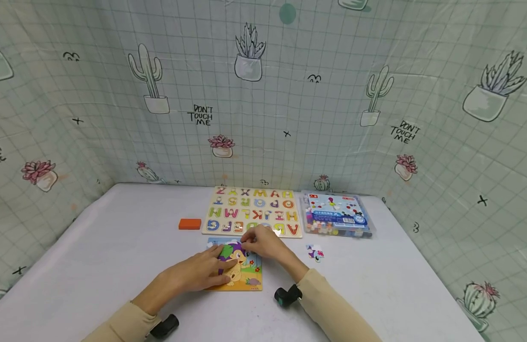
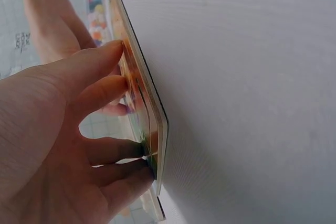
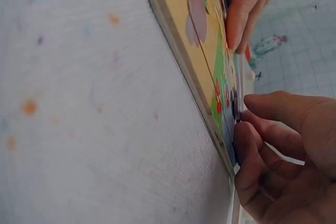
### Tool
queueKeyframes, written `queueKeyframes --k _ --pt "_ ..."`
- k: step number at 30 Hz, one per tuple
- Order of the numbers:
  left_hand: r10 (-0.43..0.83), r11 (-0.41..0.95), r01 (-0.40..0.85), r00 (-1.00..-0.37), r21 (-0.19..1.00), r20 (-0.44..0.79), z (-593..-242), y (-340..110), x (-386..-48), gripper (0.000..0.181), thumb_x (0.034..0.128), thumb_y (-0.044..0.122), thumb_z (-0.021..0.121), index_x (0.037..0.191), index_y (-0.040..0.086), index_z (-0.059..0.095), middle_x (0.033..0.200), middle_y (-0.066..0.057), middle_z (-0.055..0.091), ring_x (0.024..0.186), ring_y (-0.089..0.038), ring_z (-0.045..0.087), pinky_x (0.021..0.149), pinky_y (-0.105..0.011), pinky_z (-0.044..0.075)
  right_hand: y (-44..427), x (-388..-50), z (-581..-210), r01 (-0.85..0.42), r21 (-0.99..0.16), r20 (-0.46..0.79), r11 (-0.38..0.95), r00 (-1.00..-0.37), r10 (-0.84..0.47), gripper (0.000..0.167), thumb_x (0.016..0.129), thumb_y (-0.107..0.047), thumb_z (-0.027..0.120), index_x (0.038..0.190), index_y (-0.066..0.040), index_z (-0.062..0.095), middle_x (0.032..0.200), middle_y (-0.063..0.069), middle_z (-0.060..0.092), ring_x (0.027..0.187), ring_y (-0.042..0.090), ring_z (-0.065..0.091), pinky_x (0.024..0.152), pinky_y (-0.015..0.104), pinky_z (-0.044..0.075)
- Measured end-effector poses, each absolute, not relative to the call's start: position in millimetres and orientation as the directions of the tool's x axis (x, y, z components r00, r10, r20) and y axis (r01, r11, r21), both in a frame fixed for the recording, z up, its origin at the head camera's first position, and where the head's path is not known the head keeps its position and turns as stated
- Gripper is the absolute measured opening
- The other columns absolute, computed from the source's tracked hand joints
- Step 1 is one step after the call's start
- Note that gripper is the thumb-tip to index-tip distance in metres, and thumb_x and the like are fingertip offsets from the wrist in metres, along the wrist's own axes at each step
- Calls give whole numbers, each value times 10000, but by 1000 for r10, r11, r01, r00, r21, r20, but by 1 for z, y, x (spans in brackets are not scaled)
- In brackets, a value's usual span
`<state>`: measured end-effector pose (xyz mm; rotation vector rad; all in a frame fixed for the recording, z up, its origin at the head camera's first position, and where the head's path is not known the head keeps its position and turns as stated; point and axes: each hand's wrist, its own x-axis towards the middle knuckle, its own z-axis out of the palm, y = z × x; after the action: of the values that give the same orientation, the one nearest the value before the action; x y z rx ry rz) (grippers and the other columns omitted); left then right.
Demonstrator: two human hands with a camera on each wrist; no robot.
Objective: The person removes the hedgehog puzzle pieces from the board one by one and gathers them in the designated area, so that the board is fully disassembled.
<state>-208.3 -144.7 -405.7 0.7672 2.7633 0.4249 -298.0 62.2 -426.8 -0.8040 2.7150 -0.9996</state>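
1. Spreading its fingers, the left hand (image 1: 199,271) touches one puzzle (image 1: 253,275) on the worktop (image 1: 130,237).
2. Right hand (image 1: 265,242) pinches one piece (image 3: 238,113) at the puzzle's far side.
3. Beyond it: one letter board (image 1: 249,220), one block (image 1: 189,223), one box (image 1: 338,214).
4. Right of it: loose pieces (image 1: 316,254), count unclear.

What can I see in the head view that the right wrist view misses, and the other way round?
Only the head view shows the plastic box and the loose puzzle piece on the right side.

Only the right wrist view shows the underside of the right hand and, clearly, orange spots on the white table.

Both show the puzzle, both hands, the table and the patterned cloth.
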Motion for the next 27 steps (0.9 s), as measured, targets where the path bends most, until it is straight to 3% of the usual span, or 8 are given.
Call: queueKeyframes --k 4,9,14,27 --pt "523 822 441 -834 359 -174 -408 -145 -210 450 975 409 581 1379 212 582 1537 -314 320 1452 -469 278 1098 -656 344 62 -298 -428 -422 -648 50 634 -854 -517 144 902 -176 703 997 -72 734 791 -23 673 638 60 543 593 184 427" --pt "516 828 430 -835 361 -189 -410 -144 -210 439 981 404 573 1379 220 582 1550 -301 303 1466 -450 261 1105 -659 331 63 -298 -431 -427 -640 68 639 -860 -505 122 896 -181 711 969 -85 727 781 -28 683 629 49 550 687 222 413" --pt "519 827 435 -835 357 -182 -409 -145 -209 440 978 401 579 1375 212 586 1541 -312 311 1462 -447 272 1105 -641 347 62 -298 -432 -420 -662 74 621 -861 -504 122 898 -166 711 973 -71 712 795 -2 680 614 49 557 565 179 446" --pt "519 830 445 -836 335 -178 -408 -146 -209 443 977 411 576 1376 218 586 1538 -319 312 1462 -450 272 1108 -631 351 60 -300 -429 -350 -754 38 555 -867 -496 121 909 -135 695 981 -40 672 779 53 698 575 109 615 515 198 484"
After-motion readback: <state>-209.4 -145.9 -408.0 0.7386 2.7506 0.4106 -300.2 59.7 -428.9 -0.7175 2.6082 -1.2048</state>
